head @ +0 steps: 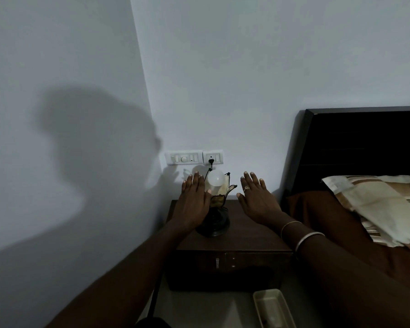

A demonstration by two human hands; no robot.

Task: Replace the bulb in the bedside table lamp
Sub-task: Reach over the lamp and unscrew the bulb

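Fingers [195, 183] of the left hand [192, 204] are lying straight and close together, palm down, holding nothing; thumb tip is sitting right at the base of the bulb [216, 178], can't tell if it's touching. Fingers of the right hand [258, 202] are spreading wide, also flat and empty, a ring [246, 187] showing on one of them, two bangles [301, 235] sitting on that wrist.

Bulb is white, unlit, standing upright between the two sets of fingers, closer to the left ones. It's sitting in the lamp [214, 216], whose petal-shaped shade [219, 197] is opening around it; dark round lamp base is resting on the bench [246, 235] below the left palm, partly hidden by that hand. Black cord [208, 172] is running up from the lamp, just beyond the left fingertips, to a plug in the wall socket [212, 157]. Switch panel [184, 158] is sitting beside the socket, above the left fingers.

Bench is dark wood with a drawer front facing the camera. Right of the right fingers, well apart, a dark headboard [365, 143] is standing against the wall, with a striped pillow [376, 204] lying on the brown bedsheet [329, 221]. Near the bottom edge, a cream tray [272, 306] is sitting on the floor, below the right forearm. Shadow of the person is falling on the left wall.
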